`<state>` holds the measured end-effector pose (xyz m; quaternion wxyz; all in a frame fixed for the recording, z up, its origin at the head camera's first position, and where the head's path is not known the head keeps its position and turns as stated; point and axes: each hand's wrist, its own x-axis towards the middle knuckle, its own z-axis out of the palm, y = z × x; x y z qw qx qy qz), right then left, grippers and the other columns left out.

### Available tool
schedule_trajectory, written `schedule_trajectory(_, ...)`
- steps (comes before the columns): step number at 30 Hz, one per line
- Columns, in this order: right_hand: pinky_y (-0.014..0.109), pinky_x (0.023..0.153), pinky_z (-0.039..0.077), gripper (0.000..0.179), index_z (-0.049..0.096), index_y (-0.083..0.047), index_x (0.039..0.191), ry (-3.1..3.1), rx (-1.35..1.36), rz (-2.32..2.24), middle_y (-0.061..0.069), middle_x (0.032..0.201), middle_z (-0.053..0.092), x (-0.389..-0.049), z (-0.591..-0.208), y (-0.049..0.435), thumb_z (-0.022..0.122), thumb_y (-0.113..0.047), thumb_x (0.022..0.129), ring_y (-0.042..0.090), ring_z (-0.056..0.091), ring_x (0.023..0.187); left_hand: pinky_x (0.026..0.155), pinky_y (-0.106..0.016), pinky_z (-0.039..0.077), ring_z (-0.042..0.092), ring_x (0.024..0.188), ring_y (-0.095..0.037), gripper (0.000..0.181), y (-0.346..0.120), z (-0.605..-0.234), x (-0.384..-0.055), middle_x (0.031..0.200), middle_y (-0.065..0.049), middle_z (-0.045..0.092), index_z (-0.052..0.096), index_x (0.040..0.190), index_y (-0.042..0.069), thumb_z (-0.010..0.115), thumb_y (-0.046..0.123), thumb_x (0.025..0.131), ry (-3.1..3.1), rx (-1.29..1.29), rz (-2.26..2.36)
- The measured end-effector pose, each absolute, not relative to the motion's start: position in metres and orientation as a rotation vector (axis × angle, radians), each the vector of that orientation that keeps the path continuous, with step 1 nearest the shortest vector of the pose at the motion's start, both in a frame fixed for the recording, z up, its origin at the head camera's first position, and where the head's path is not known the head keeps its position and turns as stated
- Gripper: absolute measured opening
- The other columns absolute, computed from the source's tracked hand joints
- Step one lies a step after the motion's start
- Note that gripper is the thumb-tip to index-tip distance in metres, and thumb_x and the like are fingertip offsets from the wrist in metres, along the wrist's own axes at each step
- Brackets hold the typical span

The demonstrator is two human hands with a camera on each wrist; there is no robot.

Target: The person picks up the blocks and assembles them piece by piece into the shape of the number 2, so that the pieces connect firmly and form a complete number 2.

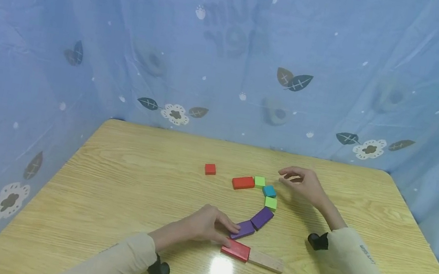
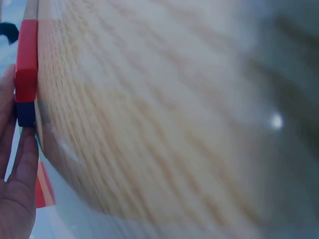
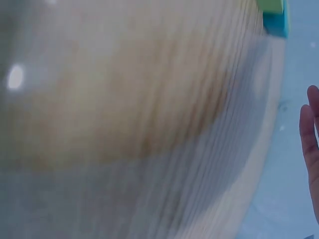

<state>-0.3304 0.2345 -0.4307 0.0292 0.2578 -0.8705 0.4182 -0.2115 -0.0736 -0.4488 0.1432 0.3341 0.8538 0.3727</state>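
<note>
In the head view a curved row of coloured blocks lies flat on the wooden table. My left hand [image 1: 206, 224] holds the left end of the lower purple block [image 1: 244, 229] between thumb and index finger. Its thumb tip also reaches the corner of a longer red block [image 1: 236, 250], which lies just below. A second purple block [image 1: 262, 218] meets the held one end to end. My right hand [image 1: 303, 184] hovers with bent fingers and nothing between them, right of the green block [image 1: 260, 182] and the blue block [image 1: 269, 191].
A plain wooden block [image 1: 266, 261] adjoins the longer red block on its right. Another green block [image 1: 271, 204] sits between blue and purple, a red block [image 1: 243, 183] ends the row at the top. A small red block [image 1: 210, 169] lies apart. A blue curtain [image 1: 250, 55] hangs behind.
</note>
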Motion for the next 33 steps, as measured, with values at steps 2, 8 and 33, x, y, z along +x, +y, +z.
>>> schedule_trajectory(2,0.028,0.081,0.054,0.026,0.066,0.005,0.112,-2.678,0.816,1.330,0.019,0.110,0.067,-0.322,-0.427,0.233,0.066,-0.012,0.092,0.026,0.063,0.094,0.098,-0.021,0.042,0.059,0.109,-0.003,0.034,-0.074,-0.448,-0.212,0.112,0.011,0.068,0.074,0.106,0.016,0.083,0.024,0.075,2.463,0.961,1.074)
schedule_trajectory(8,0.031,0.083,0.054,0.023,0.067,0.004,0.111,-2.623,0.902,1.429,0.016,0.110,0.067,-0.300,-0.422,0.229,0.065,-0.008,0.091,0.022,0.063,0.095,0.098,-0.021,0.042,0.059,0.109,-0.003,0.032,-0.074,-0.446,-0.211,0.112,0.011,0.068,0.075,0.106,0.016,0.083,0.023,0.075,2.450,0.923,1.092)
schedule_trajectory(33,0.034,0.083,0.055,0.032,0.065,0.000,0.111,-2.563,1.240,1.479,0.011,0.106,0.067,-0.181,-0.440,0.216,0.075,-0.012,0.084,0.020,0.064,0.097,0.099,-0.023,0.042,0.058,0.109,-0.003,0.032,-0.073,-0.449,-0.211,0.111,0.012,0.068,0.075,0.106,0.017,0.083,0.024,0.075,2.437,0.907,1.113)
